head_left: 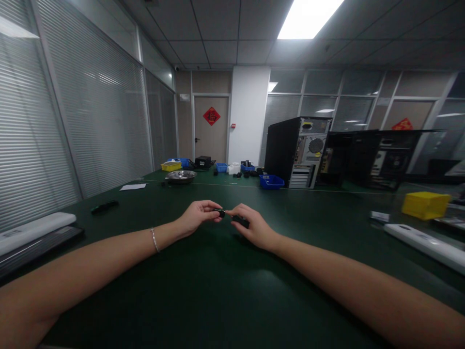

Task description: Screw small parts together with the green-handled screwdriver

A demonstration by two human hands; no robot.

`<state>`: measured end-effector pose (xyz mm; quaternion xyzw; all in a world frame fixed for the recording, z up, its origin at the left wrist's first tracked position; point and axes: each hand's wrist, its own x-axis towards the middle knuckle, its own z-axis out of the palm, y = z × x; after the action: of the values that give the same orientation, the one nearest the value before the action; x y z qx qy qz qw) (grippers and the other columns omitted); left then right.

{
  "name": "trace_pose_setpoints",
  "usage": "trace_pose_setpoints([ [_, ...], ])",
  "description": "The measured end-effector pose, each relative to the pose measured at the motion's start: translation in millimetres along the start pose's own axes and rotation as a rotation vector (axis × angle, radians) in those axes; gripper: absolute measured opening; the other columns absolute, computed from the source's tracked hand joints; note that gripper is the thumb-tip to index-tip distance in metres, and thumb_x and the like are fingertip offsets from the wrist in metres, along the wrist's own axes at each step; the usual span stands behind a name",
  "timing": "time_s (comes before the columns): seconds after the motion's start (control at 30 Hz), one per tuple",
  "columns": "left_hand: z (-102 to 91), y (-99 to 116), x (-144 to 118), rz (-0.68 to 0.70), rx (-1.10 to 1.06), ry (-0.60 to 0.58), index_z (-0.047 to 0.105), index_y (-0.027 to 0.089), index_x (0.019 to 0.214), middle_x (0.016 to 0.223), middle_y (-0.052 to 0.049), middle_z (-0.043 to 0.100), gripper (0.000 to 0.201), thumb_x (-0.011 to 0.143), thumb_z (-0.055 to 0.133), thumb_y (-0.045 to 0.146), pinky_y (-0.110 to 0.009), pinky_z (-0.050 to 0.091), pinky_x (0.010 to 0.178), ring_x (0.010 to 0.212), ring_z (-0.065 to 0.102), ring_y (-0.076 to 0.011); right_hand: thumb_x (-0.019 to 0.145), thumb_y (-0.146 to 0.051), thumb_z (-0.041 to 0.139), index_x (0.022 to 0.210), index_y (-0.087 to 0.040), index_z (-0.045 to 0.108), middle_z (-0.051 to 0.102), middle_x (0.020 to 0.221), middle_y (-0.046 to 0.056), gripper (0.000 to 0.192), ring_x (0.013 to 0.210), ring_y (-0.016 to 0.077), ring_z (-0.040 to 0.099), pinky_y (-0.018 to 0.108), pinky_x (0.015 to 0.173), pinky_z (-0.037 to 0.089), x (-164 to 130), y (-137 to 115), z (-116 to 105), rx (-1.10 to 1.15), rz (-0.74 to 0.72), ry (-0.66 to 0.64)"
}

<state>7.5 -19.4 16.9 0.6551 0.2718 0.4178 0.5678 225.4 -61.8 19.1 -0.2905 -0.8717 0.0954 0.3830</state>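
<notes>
Pinching a small black part (221, 212), the left hand (198, 215) meets the right hand (252, 227); it grips a black piece (240, 221) above the desk (203, 300).

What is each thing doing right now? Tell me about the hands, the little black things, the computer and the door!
left hand: pinching a small black piece
right hand: closed around a black part
computer tower: upright, back panel showing
door: shut
yellow bin: upright on table

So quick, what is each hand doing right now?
Left hand: closed, fingertips pinching a small black part.
Right hand: closed around a black piece, its fingertips meeting the left's.
</notes>
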Motion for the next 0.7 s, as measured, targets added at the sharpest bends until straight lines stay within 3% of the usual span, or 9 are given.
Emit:
trace_pose_setpoints([
  [0.2,-0.8,-4.0,2.1,0.071,0.092,-0.023,0.062,0.01,0.095,0.091,-0.008,0.068,0.027,0.07,0.07,0.017,-0.035,0.051,0.078,0.079,0.065,-0.0175,0.079,-0.008,0.055,0.112,-0.022,0.058,0.057,0.097,0.005,0.036,0.088,0.0174,0.055,0.032,0.079,0.045,-0.5,-0.9,-1.2,-0.009,0.005,-0.022],
  [0.7,-2.3,-4.8,2.6,0.051,0.062,-0.006,0.063,0.01,0.095,0.09,-0.009,0.069,0.029,0.068,0.071,0.018,-0.033,0.051,0.076,0.076,0.066,-0.0166,0.08,-0.008,0.054,0.113,-0.021,0.057,0.056,0.099,0.006,0.035,0.091,0.0177,0.055,0.033,0.082,0.045,-0.1,0.9,0.5,-0.007,-0.006,-0.03],
])
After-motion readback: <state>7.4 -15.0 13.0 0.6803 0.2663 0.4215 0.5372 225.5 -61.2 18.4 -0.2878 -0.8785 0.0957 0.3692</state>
